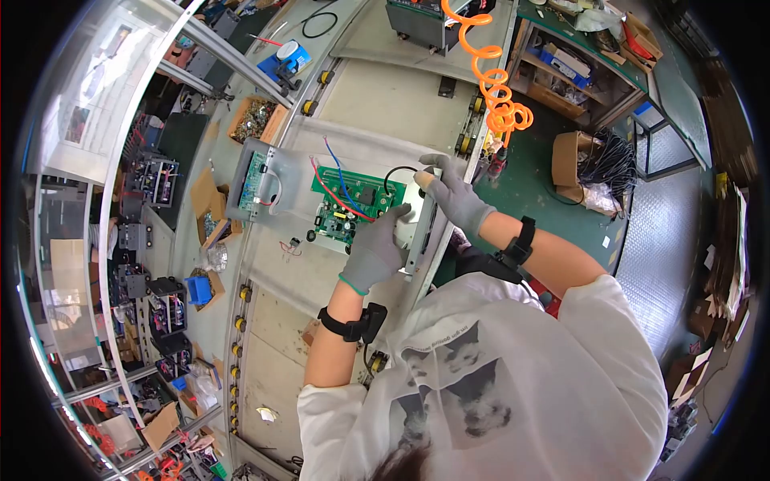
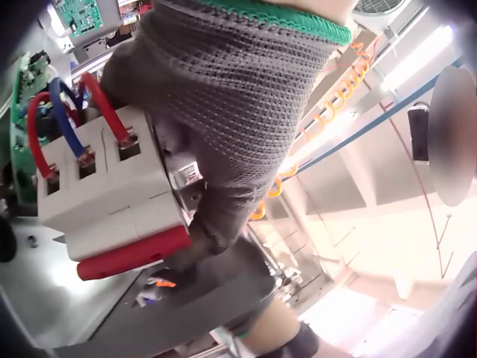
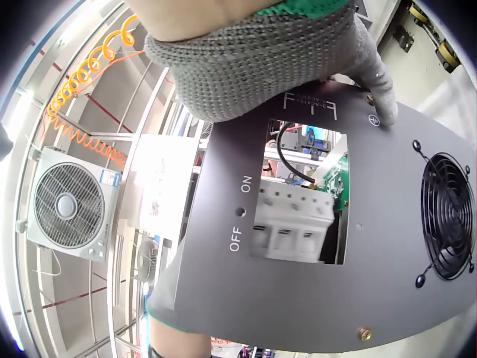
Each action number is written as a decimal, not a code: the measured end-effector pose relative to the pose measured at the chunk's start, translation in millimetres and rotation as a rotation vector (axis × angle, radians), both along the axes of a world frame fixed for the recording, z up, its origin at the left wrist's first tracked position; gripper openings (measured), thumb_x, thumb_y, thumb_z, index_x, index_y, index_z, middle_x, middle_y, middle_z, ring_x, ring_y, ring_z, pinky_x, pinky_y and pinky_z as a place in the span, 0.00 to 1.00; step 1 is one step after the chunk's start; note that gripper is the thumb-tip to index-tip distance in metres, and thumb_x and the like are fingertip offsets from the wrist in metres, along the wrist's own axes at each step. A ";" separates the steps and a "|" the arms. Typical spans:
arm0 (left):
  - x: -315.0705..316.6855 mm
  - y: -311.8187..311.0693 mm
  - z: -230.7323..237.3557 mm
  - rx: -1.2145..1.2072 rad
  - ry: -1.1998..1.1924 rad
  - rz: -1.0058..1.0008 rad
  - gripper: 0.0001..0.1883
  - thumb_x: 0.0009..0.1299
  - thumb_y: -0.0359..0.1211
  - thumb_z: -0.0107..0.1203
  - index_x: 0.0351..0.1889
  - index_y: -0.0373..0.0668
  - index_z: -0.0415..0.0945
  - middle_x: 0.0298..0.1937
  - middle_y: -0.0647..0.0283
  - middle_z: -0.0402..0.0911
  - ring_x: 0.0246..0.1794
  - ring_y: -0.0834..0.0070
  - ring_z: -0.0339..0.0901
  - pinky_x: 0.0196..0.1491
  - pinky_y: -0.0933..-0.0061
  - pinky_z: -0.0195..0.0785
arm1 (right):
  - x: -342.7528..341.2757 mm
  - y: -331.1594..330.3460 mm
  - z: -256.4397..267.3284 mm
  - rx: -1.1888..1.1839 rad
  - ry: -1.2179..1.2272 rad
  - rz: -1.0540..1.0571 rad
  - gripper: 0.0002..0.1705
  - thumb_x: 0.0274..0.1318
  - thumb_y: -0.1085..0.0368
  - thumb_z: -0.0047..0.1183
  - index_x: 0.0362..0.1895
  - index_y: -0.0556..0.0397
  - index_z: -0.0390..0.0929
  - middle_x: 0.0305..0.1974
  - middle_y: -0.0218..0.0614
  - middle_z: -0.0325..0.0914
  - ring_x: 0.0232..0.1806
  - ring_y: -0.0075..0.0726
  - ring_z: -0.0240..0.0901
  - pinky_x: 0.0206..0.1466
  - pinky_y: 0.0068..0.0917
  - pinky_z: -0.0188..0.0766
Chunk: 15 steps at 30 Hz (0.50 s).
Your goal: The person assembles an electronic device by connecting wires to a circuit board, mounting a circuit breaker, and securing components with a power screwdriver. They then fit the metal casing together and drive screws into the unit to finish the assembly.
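A white three-pole circuit breaker [image 2: 112, 186] with a red lever has red and blue wires at its terminals. My gloved left hand [image 1: 375, 247] grips the breaker from the side, its fingertips partly hidden behind it. The right wrist view shows the breaker through the cutout of a grey metal panel [image 3: 298, 298] marked ON and OFF. My gloved right hand [image 1: 455, 195] holds the panel's edge, one finger lying on its face near the earth mark. A green circuit board [image 1: 353, 200] sits beside the left hand, red and blue wires rising over it.
A black fan grille [image 3: 447, 216] is fixed on the panel. Another grey panel with a small board [image 1: 255, 180] stands at the left end. A cardboard box of small parts [image 1: 255, 119] lies beyond the line. An orange coiled hose [image 1: 493, 88] hangs near the right hand.
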<state>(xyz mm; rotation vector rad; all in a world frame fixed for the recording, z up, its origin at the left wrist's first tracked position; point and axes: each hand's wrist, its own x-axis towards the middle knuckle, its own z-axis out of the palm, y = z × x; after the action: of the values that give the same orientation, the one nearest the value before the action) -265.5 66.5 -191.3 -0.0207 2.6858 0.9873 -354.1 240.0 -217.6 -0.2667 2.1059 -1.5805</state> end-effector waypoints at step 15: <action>-25.1 12.4 10.7 0.104 0.087 0.022 0.29 0.53 0.35 0.62 0.56 0.46 0.72 0.49 0.56 0.79 0.43 0.56 0.78 0.46 0.63 0.71 | 1.1 -2.5 7.3 -0.103 -0.085 0.002 0.33 0.64 0.45 0.43 0.58 0.60 0.55 0.43 0.47 0.77 0.47 0.34 0.77 0.53 0.29 0.67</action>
<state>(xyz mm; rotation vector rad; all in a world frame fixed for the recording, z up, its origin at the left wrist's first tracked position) -290.6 78.9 -180.6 0.0142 2.7132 1.1584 -353.1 237.5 -210.3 -0.2319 1.9624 -1.6724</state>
